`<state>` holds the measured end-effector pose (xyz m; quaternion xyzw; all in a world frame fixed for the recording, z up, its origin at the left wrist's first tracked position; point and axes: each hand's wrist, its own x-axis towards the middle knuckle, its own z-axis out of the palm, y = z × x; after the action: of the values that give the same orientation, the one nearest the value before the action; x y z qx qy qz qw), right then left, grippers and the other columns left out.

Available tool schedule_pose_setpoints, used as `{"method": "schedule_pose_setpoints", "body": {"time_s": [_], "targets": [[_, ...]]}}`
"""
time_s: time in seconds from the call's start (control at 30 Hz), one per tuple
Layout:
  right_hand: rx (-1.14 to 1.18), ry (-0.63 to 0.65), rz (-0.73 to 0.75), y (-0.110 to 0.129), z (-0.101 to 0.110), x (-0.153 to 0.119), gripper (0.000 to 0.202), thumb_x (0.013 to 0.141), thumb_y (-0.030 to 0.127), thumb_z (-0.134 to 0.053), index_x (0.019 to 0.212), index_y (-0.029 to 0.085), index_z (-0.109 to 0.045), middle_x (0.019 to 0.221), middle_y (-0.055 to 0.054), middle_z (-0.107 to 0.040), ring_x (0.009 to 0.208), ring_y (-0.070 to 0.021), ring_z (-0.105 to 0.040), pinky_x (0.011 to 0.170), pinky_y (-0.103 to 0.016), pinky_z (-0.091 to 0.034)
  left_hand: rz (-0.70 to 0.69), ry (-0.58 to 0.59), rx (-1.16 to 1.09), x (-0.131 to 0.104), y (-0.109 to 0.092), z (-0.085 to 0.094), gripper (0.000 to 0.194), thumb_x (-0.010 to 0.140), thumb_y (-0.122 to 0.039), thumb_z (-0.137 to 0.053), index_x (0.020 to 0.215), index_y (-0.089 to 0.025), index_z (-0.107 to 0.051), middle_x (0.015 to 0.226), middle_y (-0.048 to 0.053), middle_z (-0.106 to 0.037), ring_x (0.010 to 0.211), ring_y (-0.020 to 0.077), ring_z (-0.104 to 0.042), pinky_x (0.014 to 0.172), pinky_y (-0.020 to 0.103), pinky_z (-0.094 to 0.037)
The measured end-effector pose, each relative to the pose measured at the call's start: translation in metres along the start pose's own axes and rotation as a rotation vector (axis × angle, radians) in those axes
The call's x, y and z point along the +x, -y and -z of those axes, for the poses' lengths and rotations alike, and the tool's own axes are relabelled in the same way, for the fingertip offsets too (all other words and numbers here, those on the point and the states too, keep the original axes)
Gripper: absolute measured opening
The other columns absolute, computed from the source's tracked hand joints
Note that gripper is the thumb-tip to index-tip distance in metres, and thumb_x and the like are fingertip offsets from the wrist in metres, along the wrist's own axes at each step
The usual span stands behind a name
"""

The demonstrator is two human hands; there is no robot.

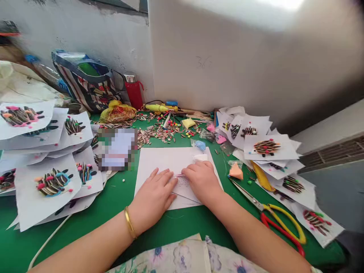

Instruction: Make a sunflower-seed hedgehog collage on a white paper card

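Observation:
My left hand [155, 195] lies flat on a stack of white paper sheets [159, 157], fingers stretched out and pointing away from me. Close beside it, my right hand [203, 182] is closed in a pinch around a thin pink pen-like stick [179, 175], mostly covered by the fingers. Just below the stick, a small dark drawing [183, 184] with dotted marks shows on the top sheet, partly hidden by the right hand. A white lump [200, 157] sits just beyond the right knuckles, and a blue clay lump [200, 145] in clear wrap lies at the sheet's far edge.
Sheets with seed hedgehogs are piled at the left [54, 182] and right [270, 148]. Scissors [264, 206] lie beside my right forearm, near orange clay [236, 171]. Loose sunflower seeds [159, 132], a yellow glue gun [156, 107] and a red bottle [133, 93] occupy the back.

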<state>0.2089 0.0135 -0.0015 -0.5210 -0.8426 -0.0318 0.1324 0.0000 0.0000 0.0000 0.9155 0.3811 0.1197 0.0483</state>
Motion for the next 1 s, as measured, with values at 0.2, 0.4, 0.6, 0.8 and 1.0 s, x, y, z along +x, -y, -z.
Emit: {"method": "schedule_pose_setpoints", "body": {"time_s": [0.2,0.4,0.6,0.8,1.0], "targets": [[0.009,-0.025,-0.009,0.0043,-0.0008,0.0002,0.013,0.09,0.016,-0.061,0.088,0.025,-0.069,0.08,0.0,-0.069,0.081,-0.0167,-0.051,0.084,-0.037,-0.023,0.01,-0.02,-0.025,-0.0006,-0.0018,-0.0006,0.037,0.089,-0.025,-0.06,0.125,-0.018,-0.06,0.132,0.013,-0.06,0.128,0.0293,-0.051,0.114,0.054,-0.033],[0.038,-0.026,0.023,0.0048,-0.0018,-0.0011,0.011,0.09,0.019,-0.062,0.09,0.026,-0.07,0.08,0.001,-0.068,0.081,-0.0162,-0.05,0.086,-0.036,-0.023,0.017,-0.02,-0.012,-0.0012,-0.0013,-0.0027,0.038,0.09,-0.026,-0.059,0.127,-0.017,-0.059,0.132,0.012,-0.06,0.129,0.0292,-0.05,0.114,0.053,-0.033],[0.04,-0.054,0.02,0.0033,-0.0044,-0.0009,0.012,0.091,0.019,-0.06,0.09,0.026,-0.07,0.081,0.0,-0.068,0.081,-0.0163,-0.049,0.085,-0.036,-0.023,0.013,-0.028,-0.01,-0.0009,-0.0015,-0.0032,0.038,0.09,-0.026,-0.059,0.127,-0.017,-0.059,0.132,0.013,-0.06,0.129,0.0295,-0.05,0.114,0.054,-0.033],[0.056,-0.065,-0.003,0.0021,-0.0011,-0.0006,0.013,0.088,0.016,-0.061,0.086,0.024,-0.07,0.079,0.0,-0.068,0.081,-0.0166,-0.051,0.085,-0.036,-0.024,0.001,-0.031,-0.013,-0.0001,-0.0009,0.0002,0.036,0.089,-0.027,-0.061,0.123,-0.018,-0.06,0.131,0.012,-0.06,0.126,0.0293,-0.052,0.113,0.054,-0.034],[0.071,-0.053,-0.005,0.0021,0.0006,-0.0015,0.012,0.088,0.017,-0.061,0.085,0.024,-0.07,0.08,-0.001,-0.068,0.082,-0.0167,-0.051,0.086,-0.036,-0.024,-0.006,-0.026,-0.002,-0.0001,-0.0002,-0.0008,0.035,0.089,-0.027,-0.06,0.123,-0.017,-0.061,0.131,0.012,-0.06,0.127,0.0294,-0.052,0.114,0.054,-0.033]]}}
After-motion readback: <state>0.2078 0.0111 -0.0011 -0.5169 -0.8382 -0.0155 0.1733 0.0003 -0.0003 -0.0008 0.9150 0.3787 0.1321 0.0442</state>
